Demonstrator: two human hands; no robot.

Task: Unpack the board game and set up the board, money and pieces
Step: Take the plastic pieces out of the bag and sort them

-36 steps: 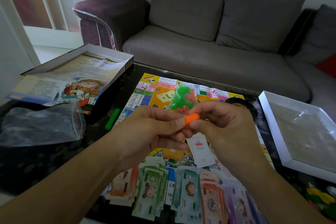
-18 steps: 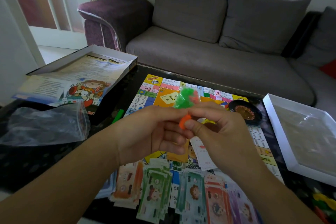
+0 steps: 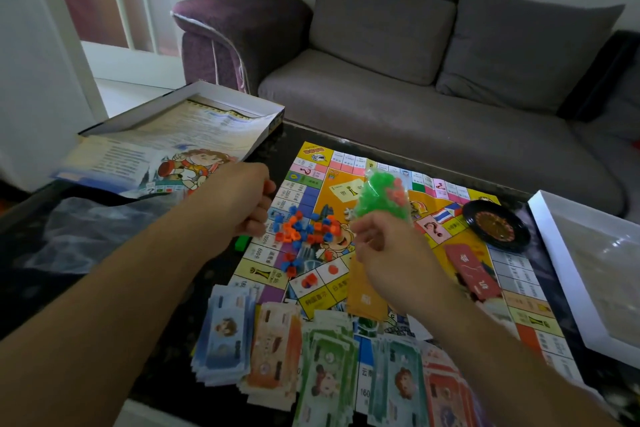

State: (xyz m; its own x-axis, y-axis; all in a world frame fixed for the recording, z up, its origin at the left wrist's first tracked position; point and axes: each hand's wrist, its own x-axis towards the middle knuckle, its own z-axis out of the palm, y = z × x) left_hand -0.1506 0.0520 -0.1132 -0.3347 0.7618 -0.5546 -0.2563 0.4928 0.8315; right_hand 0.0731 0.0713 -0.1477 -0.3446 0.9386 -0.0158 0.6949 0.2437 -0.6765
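Left hand curled, its grip's contents hidden.

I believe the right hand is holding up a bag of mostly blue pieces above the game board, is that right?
Not quite: in the head view, the bag that the right hand holds above the game board contains mostly green pieces with a few orange ones. The blue pieces lie loose on the board.

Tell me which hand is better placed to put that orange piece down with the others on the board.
Left. The left hand holds something orange beside the orange and blue pieces; the right hand grips the bag of green pieces.
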